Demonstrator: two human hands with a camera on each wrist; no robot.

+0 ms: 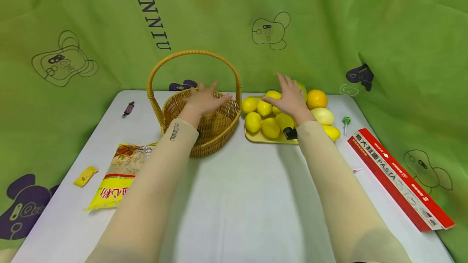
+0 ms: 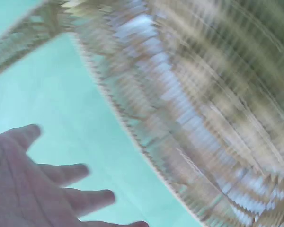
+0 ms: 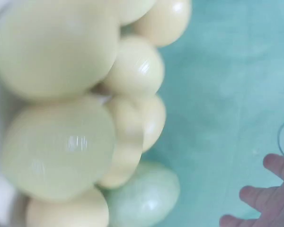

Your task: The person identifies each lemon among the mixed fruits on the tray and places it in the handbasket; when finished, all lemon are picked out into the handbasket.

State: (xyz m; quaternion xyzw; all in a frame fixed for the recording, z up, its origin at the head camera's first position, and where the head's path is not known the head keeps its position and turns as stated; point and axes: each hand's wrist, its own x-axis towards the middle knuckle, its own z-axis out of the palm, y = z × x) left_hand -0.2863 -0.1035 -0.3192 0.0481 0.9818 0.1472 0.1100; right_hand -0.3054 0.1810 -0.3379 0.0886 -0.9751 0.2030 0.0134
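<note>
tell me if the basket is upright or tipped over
Upright: the basket stands on the table, its mouth facing up and its handle arching above.

Wicker basket [image 1: 213, 148]: brown, upright, handle [image 1: 193, 52] arched high, near worktop's [image 1: 234, 198] far edge, left of middle. Pale-yellow tray [image 1: 270, 140] beside it, right of middle, loaded with yellow fruit [image 1: 253, 122].

Your head camera looked forward and down across the table [image 1: 237, 198]. Your left wrist camera faced the basket [image 1: 210, 148] at close range, your right wrist camera the fruit [image 3: 59, 146]; your head view shared the basket with the former, the fruit with the latter.
</note>
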